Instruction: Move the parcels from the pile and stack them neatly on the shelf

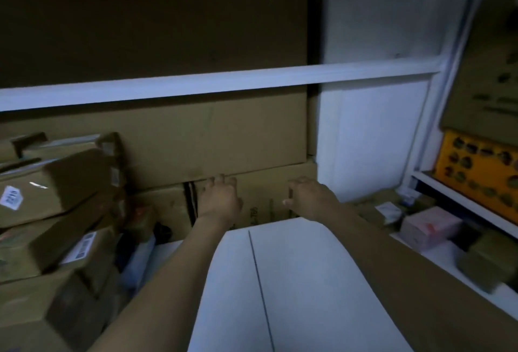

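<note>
Parcels (56,183): heaped at left, tilted, not yet stacked | left hand (220,197): fingers spread, touching brown box (263,197) below shelf rail (224,82), probably squaring it | right hand (308,196): fingers bent, grip unclear.

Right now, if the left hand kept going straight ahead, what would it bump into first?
The left hand would first meet the lower cardboard box, near its top edge, just under the big cardboard box stacked on it. Its fingertips may already touch it; depth is hard to judge.
</note>
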